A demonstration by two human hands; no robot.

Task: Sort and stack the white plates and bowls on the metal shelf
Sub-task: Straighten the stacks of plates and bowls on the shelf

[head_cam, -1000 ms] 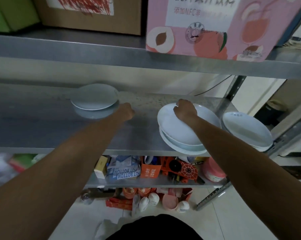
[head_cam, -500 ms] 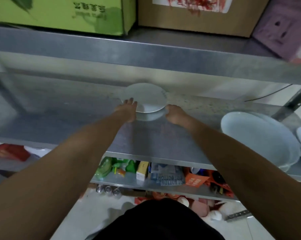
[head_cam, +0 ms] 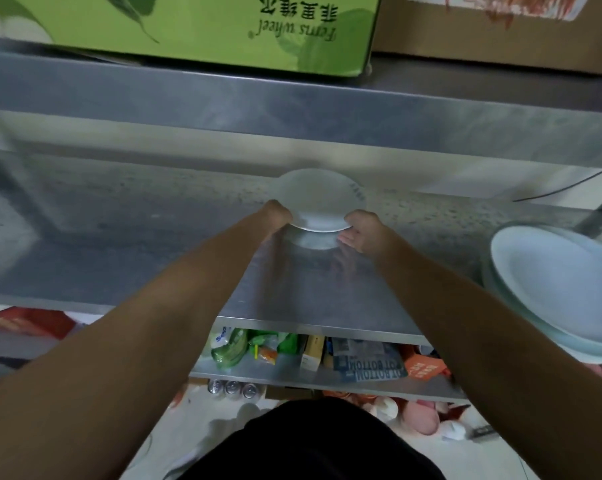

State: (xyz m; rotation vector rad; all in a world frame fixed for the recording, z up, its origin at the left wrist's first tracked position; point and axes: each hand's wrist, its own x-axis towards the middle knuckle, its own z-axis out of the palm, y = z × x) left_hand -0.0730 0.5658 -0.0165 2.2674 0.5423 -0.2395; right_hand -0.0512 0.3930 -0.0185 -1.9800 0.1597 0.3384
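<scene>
Small round white plate [head_cam: 318,202], lifted

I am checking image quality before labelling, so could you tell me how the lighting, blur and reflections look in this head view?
Head view: dim, soft lighting; the metal shelf mirrors the small plate held between the left hand and right hand; the shelf's left end is smeared; straight shelf edges bow from the wide lens; the plate stack at right is fairly sharp.
</scene>
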